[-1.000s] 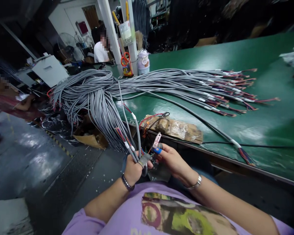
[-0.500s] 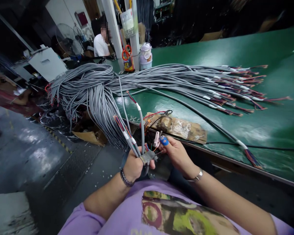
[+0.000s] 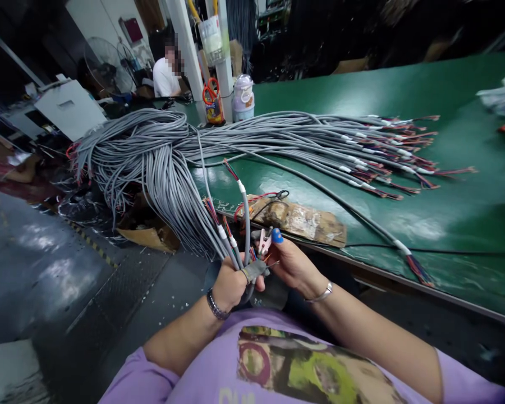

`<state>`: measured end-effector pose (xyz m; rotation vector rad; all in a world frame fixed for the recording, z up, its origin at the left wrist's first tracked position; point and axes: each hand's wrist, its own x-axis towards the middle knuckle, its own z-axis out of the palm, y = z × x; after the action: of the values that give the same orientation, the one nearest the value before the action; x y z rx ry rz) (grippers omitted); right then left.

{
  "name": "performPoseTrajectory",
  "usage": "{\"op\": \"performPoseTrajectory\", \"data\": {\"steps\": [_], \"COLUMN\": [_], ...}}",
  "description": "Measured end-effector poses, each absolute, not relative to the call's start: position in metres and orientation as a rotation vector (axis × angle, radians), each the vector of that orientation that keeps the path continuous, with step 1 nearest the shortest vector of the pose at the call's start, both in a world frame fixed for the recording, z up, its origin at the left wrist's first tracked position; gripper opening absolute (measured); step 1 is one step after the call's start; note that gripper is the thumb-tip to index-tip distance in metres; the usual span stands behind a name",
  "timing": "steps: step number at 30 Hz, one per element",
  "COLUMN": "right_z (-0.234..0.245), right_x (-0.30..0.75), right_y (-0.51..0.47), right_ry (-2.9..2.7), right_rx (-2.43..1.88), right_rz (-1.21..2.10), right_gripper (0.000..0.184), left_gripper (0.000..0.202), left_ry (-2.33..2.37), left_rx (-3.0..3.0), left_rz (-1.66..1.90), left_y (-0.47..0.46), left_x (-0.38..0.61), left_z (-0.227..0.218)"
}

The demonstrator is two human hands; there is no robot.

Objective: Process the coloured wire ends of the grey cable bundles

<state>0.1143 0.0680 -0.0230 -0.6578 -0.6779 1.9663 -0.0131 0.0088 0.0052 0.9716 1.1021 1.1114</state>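
Observation:
Several grey cables (image 3: 226, 242) with white bands and bare coloured wire ends are gripped in my left hand (image 3: 231, 283), low in front of the table edge. A grey covering wraps its thumb. Close to that thumb, my right hand (image 3: 292, 261) pinches a small pink clip (image 3: 264, 241) against its blue-wrapped thumb. The clip's jaws are near thin coloured wires (image 3: 253, 253) that stick up beside the left thumb. The right fingertips are partly hidden.
A large bundle of grey cables (image 3: 244, 132) lies along the green table (image 3: 458, 224), one cable reaching toward the front edge. A worn wooden board (image 3: 315, 221) lies near that edge. Scissors (image 3: 211, 91) and a lilac bottle (image 3: 243, 98) stand behind. Two people are at left.
My right hand and the pink clip have shifted slightly left, closer to the wires by my left thumb. The clip has turned. My left hand keeps its hold, while the whole view has shifted.

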Motion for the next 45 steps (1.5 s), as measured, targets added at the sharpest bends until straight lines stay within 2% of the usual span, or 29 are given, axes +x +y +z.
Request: {"op": "performPoseTrajectory", "data": {"steps": [3, 12, 19, 25, 30, 40, 45], "right_z": [-0.023, -0.012, -0.011, -0.025, -0.021, -0.018, -0.02], "right_x": [0.113, 0.121, 0.121, 0.12, 0.115, 0.111, 0.117], "right_y": [0.068, 0.063, 0.059, 0.057, 0.06, 0.06, 0.057], "right_ry": [-0.639, -0.641, -0.676, -0.884, -0.754, -0.618, -0.541], "right_rx": [-0.646, -0.654, -0.694, -0.738, -0.703, -0.677, -0.677], "right_rz": [1.951, 2.051, 1.984, 1.781, 1.917, 1.935, 2.012], "right_gripper": [0.036, 0.048, 0.031, 0.044, 0.048, 0.037, 0.037], "left_gripper": [0.035, 0.033, 0.037, 0.039, 0.04, 0.041, 0.037], "left_ry": [1.114, 1.147, 1.205, 1.271, 1.292, 1.302, 1.297], "left_rx": [0.981, 0.966, 1.024, 1.053, 1.016, 1.033, 1.055], "left_rz": [1.086, 1.135, 1.286, 1.319, 1.32, 1.264, 1.294], "left_y": [0.01, 0.002, -0.004, -0.004, -0.001, 0.0, -0.005], "left_x": [-0.012, -0.016, -0.013, -0.007, -0.005, -0.004, -0.007], "left_z": [0.005, 0.005, 0.002, -0.001, -0.005, 0.0, -0.001]}}
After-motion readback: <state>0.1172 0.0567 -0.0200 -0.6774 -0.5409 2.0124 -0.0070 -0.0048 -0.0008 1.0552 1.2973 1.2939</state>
